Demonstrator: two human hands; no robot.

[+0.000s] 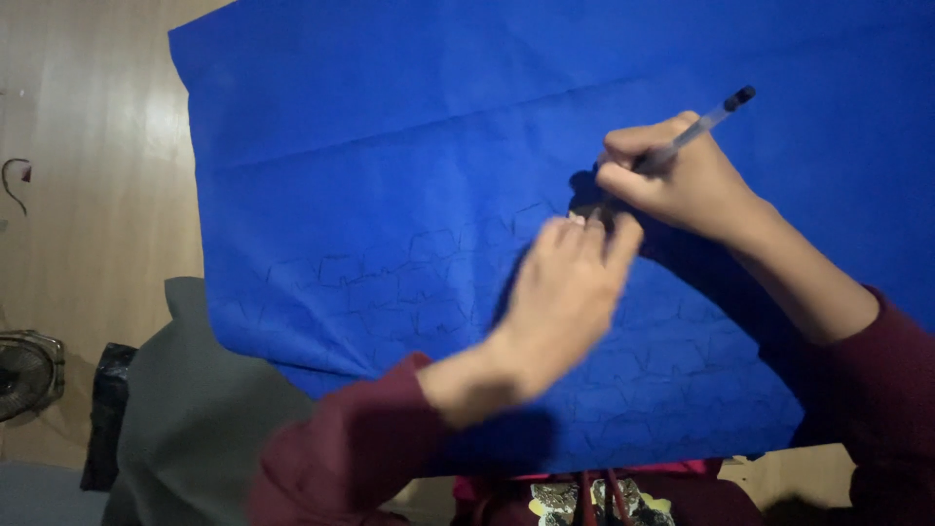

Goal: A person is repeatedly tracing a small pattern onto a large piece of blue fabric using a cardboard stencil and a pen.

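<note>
A large blue sheet [409, 127] lies spread in front of me, creased and marked with several rows of dark pen outlines. My right hand [682, 180] grips a clear pen [696, 131] with a dark cap, its tip down on the sheet near the middle. My left hand [565, 292] lies flat on the sheet right beside the pen tip, fingers together, blurred by motion; whether something small sits under the fingertips cannot be made out. Both arms wear dark red sleeves.
The sheet rests over a grey cloth [195, 409] on a wooden floor [88, 175]. A small fan [27, 372] and a black object [105, 409] sit at the lower left. Patterned fabric [584, 499] shows at the bottom edge.
</note>
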